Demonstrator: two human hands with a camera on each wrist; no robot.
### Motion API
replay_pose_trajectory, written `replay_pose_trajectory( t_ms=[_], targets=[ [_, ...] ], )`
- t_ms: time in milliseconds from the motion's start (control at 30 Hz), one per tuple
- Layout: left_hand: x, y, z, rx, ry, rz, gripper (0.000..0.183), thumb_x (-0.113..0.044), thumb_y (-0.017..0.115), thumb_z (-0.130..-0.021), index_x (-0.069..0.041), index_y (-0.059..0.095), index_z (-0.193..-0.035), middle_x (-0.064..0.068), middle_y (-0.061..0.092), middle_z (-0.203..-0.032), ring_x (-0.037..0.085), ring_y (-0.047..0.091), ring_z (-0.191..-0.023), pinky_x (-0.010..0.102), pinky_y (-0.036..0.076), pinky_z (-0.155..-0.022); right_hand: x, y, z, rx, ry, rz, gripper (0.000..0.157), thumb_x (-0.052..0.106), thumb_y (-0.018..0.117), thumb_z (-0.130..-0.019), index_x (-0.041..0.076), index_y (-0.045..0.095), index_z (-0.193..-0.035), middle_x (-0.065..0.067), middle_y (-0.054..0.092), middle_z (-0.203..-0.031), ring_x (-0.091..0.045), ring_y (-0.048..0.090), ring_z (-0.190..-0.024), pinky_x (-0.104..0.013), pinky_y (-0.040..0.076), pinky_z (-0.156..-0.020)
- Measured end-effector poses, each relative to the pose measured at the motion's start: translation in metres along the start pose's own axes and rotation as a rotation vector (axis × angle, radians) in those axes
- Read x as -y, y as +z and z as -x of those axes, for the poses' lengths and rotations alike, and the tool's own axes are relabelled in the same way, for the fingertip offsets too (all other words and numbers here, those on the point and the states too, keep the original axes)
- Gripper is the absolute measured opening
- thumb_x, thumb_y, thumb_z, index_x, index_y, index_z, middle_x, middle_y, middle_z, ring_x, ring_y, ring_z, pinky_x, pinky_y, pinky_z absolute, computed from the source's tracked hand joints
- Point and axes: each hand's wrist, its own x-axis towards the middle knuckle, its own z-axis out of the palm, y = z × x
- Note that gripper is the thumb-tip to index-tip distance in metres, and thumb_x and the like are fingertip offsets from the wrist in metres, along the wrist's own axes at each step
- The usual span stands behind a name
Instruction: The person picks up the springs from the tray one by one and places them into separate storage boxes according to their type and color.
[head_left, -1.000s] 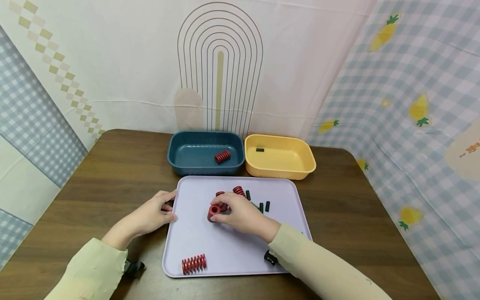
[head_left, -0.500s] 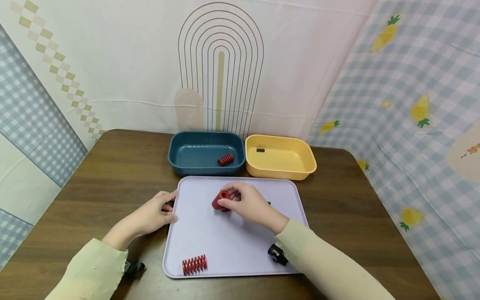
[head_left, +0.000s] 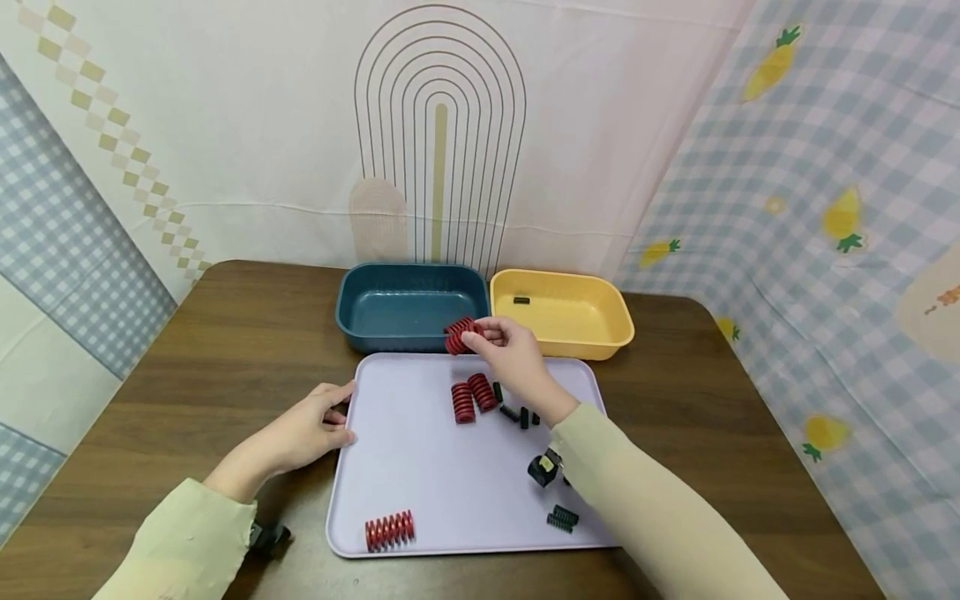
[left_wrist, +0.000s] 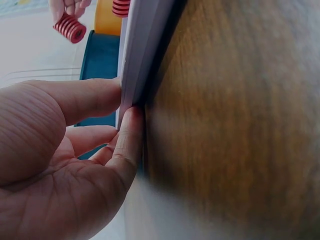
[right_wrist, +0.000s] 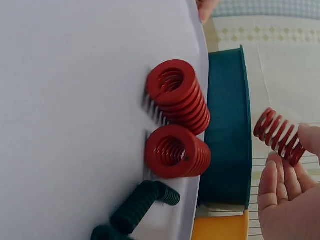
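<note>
A red coil spring (right_wrist: 278, 135) is pinched between the thumb and fingers of my right hand (head_left: 521, 362), over the front right rim of the dark blue bin (head_left: 405, 343). Behind it in the head view, another red spring overlaps it inside the bin. My left hand (head_left: 303, 429) holds the left edge of the lilac tray (head_left: 405, 467), thumb and fingertips at its rim (left_wrist: 131, 75). Two red springs (head_left: 462, 403) lie side by side toward the tray's back, and one more red spring (head_left: 389, 531) lies at its front left corner.
Several small dark green springs (head_left: 524, 417) lie right of the red pair, and others (head_left: 562, 518) near the tray's front right. A yellow bin (head_left: 562, 346) with one small dark spring (head_left: 521, 300) stands beside the blue bin. Brown wooden table (head_left: 255, 333) surrounds the tray.
My right hand has lifted the red spring from the tray and carried it back to the blue bin's edge. The two red springs it covered now show. My left hand stays put.
</note>
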Motion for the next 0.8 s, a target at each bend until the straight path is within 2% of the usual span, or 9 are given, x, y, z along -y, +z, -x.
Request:
replay_pose_trajectory(
  t_ms=[233, 433, 567, 800],
  targets=[
    [0.0, 0.0, 0.0, -0.005, 0.004, -0.005, 0.076, -0.003, 0.07, -0.086, 0.007, 0.028, -0.148, 0.021, 0.04, -0.131, 0.025, 0.052, -0.102, 0.028, 0.049, -0.078, 0.005, 0.011, -0.019, -0.085, 0.014, -0.024, 0.034, 0.039, 0.069, -0.089, 0.016, 0.065, -0.113, -0.003, 0.061, -0.1, -0.017, 0.056, -0.092, -0.028, 0.05, -0.077],
    [0.001, 0.001, 0.0, -0.01, 0.008, -0.007, 0.075, -0.003, 0.07, -0.086, 0.007, 0.028, -0.148, 0.021, 0.041, -0.131, 0.025, 0.053, -0.102, 0.027, 0.049, -0.079, 0.003, 0.025, -0.034, -0.104, 0.012, 0.004, 0.031, 0.032, 0.069, -0.09, 0.014, 0.063, -0.115, -0.003, 0.059, -0.101, -0.016, 0.056, -0.093, -0.027, 0.05, -0.081],
    [0.0, 0.001, 0.001, -0.011, 0.005, -0.009, 0.075, -0.003, 0.07, -0.087, 0.006, 0.028, -0.148, 0.021, 0.041, -0.131, 0.025, 0.052, -0.102, 0.028, 0.049, -0.079, 0.002, 0.032, -0.038, -0.093, -0.016, 0.066, 0.033, 0.031, 0.07, -0.09, 0.014, 0.063, -0.118, -0.001, 0.06, -0.1, -0.016, 0.056, -0.091, -0.028, 0.051, -0.08],
    [-0.001, 0.002, 0.001, -0.015, 0.003, -0.016, 0.075, -0.002, 0.069, -0.087, 0.007, 0.028, -0.148, 0.021, 0.041, -0.131, 0.025, 0.052, -0.101, 0.028, 0.049, -0.078, -0.003, 0.039, -0.04, -0.047, -0.112, 0.264, 0.035, 0.034, 0.068, -0.091, 0.016, 0.065, -0.121, 0.002, 0.061, -0.103, -0.014, 0.055, -0.094, -0.029, 0.05, -0.081]
  ],
)
